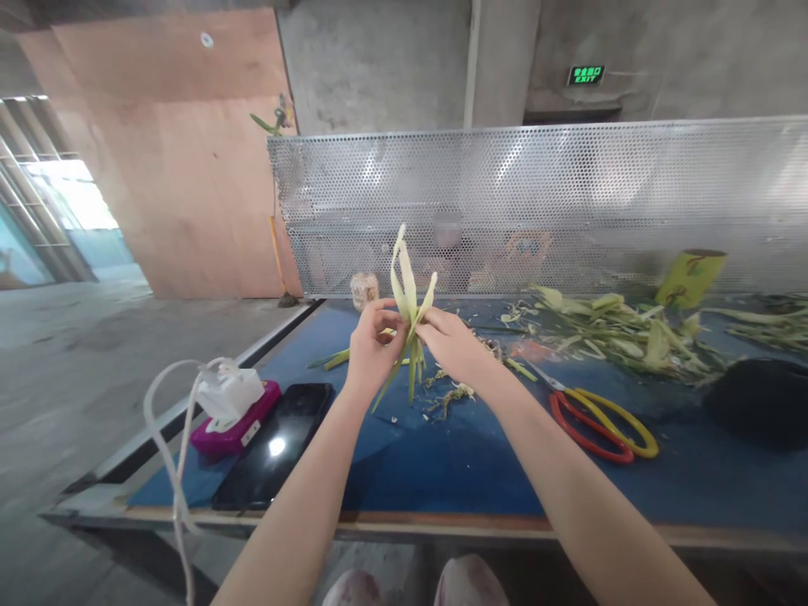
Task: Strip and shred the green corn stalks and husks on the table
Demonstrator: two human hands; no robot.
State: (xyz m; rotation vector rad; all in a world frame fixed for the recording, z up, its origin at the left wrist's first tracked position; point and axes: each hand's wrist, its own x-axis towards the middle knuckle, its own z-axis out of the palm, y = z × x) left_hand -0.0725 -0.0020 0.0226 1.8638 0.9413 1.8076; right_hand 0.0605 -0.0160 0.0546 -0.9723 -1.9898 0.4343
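Observation:
Pale green husk leaves [408,282], gathered into a small bundle, stand upright above the blue table. Their broad whitish tips fan upward, and thin green ends hang below the fingers. My left hand [377,341] pinches the bundle at its middle with thumb and forefinger. From the other side my right hand [451,337] also has its fingers closed on the leaves at the same spot; its fingertips are partly hidden. Beneath the hands lie dry, stringy scraps [451,400] and loose green stalks [337,360].
Scissors [597,417] with red and yellow handles lie right of my arm. Behind them is a heap of husks [631,332], with a black object [761,400] at far right. A black tablet-like slab [278,446] and purple power strip [236,421] sit left. A perforated metal screen [536,202] borders the back.

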